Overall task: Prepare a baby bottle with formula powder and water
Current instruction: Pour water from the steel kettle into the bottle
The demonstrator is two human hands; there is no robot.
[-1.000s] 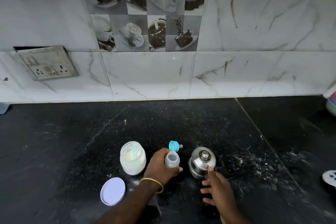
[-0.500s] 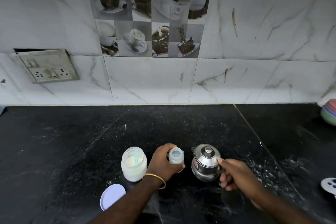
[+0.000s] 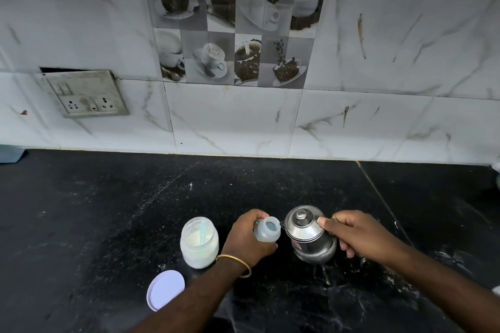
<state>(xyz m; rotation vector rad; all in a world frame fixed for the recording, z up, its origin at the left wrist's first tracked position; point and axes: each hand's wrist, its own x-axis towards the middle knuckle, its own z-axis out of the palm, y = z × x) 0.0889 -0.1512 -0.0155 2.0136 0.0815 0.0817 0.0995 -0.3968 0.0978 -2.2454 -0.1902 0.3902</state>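
My left hand (image 3: 247, 238) grips a small translucent baby bottle (image 3: 267, 230) with an open mouth, held upright just above the black counter. My right hand (image 3: 351, 232) holds the handle of a small steel kettle (image 3: 308, 235), thumb pressed on its lid; the kettle is lifted and tilted left, its spout at the bottle's rim. An open jar of white formula powder (image 3: 199, 242) with a pale blue scoop inside stands left of my left hand. The bottle's blue cap is hidden.
The jar's white lid (image 3: 165, 289) lies flat on the counter, front left. A tiled wall with a switch socket plate (image 3: 86, 93) rises behind the black counter (image 3: 108, 211). Spilled powder and water drops mark the counter under the kettle.
My right hand went from beside the kettle to gripping its handle, then lifted and tilted it toward the bottle. The bottle's blue cap has gone out of sight.
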